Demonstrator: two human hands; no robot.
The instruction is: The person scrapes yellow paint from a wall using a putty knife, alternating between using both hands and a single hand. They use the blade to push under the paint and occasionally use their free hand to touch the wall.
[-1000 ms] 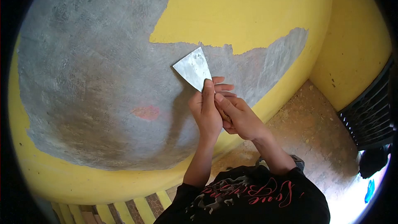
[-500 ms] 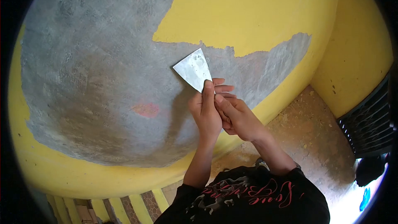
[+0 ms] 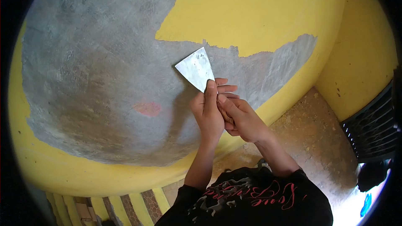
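Observation:
A putty knife [image 3: 195,69] with a broad, triangular metal blade points up and to the left, its face smudged with a few dark spots. My left hand [image 3: 208,115] grips it near the base of the blade, thumb flat on the metal and fingers behind. Just to the right, my right hand [image 3: 245,121] is closed around the handle, which is mostly hidden between my palms. Behind the blade spreads a bare grey patch [image 3: 96,67] of wall, bordered by yellow paint [image 3: 251,12] with a ragged edge. The blade's shadow falls on the grey.
A reddish smear [image 3: 147,109] marks the grey surface. Below right is a dusty brown floor [image 3: 312,129] with scattered flakes. A black slatted plastic chair [image 3: 372,125] stands at the right edge. Yellow-edged steps [image 3: 130,209] lie at the lower left.
The view has shifted very slightly. Both hands keep the same hold on the putty knife.

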